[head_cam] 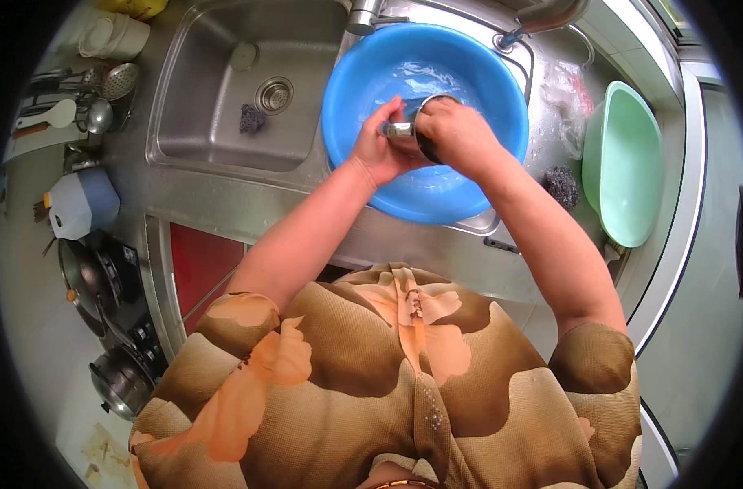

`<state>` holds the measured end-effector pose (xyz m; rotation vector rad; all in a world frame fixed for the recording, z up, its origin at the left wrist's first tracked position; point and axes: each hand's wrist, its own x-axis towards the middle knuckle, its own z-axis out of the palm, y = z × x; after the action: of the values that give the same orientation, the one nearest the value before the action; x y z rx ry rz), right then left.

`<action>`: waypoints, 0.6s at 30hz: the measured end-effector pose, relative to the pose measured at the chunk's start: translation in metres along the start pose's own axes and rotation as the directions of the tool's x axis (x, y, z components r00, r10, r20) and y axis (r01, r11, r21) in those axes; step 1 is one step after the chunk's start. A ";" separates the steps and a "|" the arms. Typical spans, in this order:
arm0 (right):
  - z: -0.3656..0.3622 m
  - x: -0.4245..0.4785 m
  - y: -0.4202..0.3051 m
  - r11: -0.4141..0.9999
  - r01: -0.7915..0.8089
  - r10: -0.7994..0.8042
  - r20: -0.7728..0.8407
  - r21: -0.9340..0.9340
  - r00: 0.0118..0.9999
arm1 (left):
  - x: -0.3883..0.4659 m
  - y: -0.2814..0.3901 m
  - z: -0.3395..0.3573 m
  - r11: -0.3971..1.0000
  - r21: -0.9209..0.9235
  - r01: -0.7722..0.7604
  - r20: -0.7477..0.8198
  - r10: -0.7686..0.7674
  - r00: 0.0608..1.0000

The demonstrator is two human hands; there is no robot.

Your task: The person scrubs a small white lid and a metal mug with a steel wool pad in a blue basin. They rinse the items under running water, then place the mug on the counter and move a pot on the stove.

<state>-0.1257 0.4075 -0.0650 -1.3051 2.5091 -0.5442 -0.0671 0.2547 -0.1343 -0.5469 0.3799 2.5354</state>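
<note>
Over a blue plastic basin (346, 79) with water in its bottom, my left hand (377, 150) grips a metal mug (425, 147). The mug is tilted, and its shiny handle (398, 129) lies by my left thumb. At the mug's mouth is my right hand (457, 131), its fingers reaching inside past the rim. Those fingertips are hidden, so whether they hold something does not show.
Left of the basin is a steel sink (206, 79) with a dark scouring pad (252, 118). Another scouring pad (559, 187), a plastic bag (564, 107) and a green tub (631, 165) lie to the right. A faucet (364, 17) overhangs the basin's far rim.
</note>
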 end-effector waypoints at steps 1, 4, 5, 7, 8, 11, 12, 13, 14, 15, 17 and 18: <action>0.000 0.003 -0.001 0.994 0.003 -0.005 -0.015 -0.113 1.000 | -0.002 -0.001 0.001 1.000 0.017 -0.023 -0.017 0.023 1.000; 0.011 0.005 -0.003 0.967 -0.245 0.246 0.004 -0.072 0.969 | 0.010 -0.006 0.002 0.997 0.060 -0.057 -0.062 0.061 0.996; 0.013 0.007 -0.004 0.944 -0.324 0.325 0.013 -0.061 0.945 | 0.009 -0.006 0.000 0.995 0.051 -0.081 -0.077 0.085 0.993; 0.011 0.017 -0.002 0.876 -0.419 0.420 0.049 0.238 0.906 | 0.008 -0.006 -0.001 0.997 0.022 -0.073 -0.126 0.075 0.989; 0.016 0.016 0.006 0.788 -0.465 0.489 0.049 0.405 0.871 | 0.010 -0.006 0.000 0.998 0.008 -0.070 -0.150 0.070 0.986; 0.028 0.023 0.004 0.863 -0.381 0.443 -0.135 0.332 0.886 | 0.017 0.002 -0.013 0.997 0.026 -0.075 -0.085 0.077 0.993; 0.029 0.022 0.006 0.923 -0.341 0.372 -0.182 0.179 0.910 | 0.018 0.003 -0.009 0.996 0.060 -0.068 -0.075 0.073 0.995; 0.031 0.021 0.006 0.959 -0.283 0.283 -0.211 0.032 0.935 | 0.011 0.008 -0.002 0.993 0.099 -0.071 -0.079 0.079 0.994; 0.035 0.018 0.006 0.961 -0.272 0.277 -0.224 0.053 0.934 | 0.007 0.009 0.002 0.988 0.137 -0.073 -0.081 0.085 0.993; 0.031 0.019 0.004 0.937 -0.313 0.333 -0.122 0.157 0.935 | 0.005 0.008 0.003 0.990 0.122 -0.071 -0.105 0.084 0.991; 0.022 0.022 -0.001 0.845 -0.414 0.405 0.099 0.340 0.909 | 0.002 0.006 0.005 0.994 0.092 -0.066 -0.152 0.079 0.985; 0.025 0.026 0.001 0.766 -0.415 0.408 0.129 0.491 0.904 | 0.002 0.005 0.000 0.996 0.043 -0.079 -0.147 0.084 0.986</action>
<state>-0.1311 0.3813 -0.0888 -0.5341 2.2961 -0.9920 -0.0713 0.2516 -0.1349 -0.7223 0.5119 2.5675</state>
